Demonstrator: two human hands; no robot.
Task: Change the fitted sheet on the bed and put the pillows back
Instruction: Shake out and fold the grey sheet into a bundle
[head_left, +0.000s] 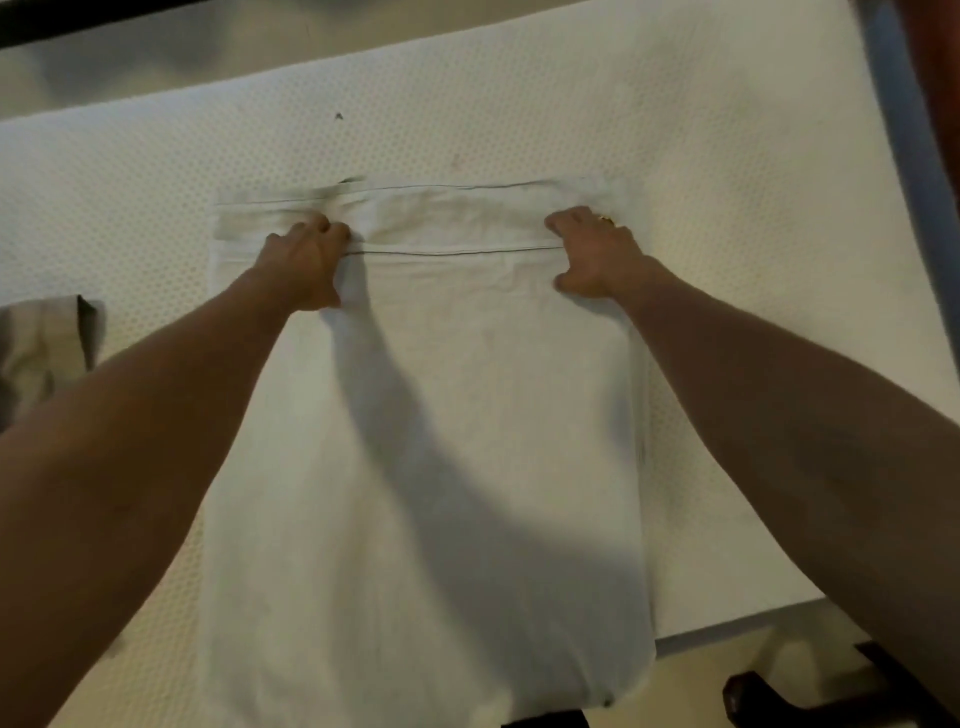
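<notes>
mattress bare, folded sheet lies on it near the bed's near edge, left hand & right hand each pinch its top fold, so prob spreading, tucking corners & pillows all left.

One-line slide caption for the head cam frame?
Head view: left hand and right hand grip the far fold of a folded white sheet lying on the bare mattress.

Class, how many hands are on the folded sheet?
2. The left hand grips the folded sheet at its far fold, left side; the right hand grips that fold's right side. No others visible.
</notes>
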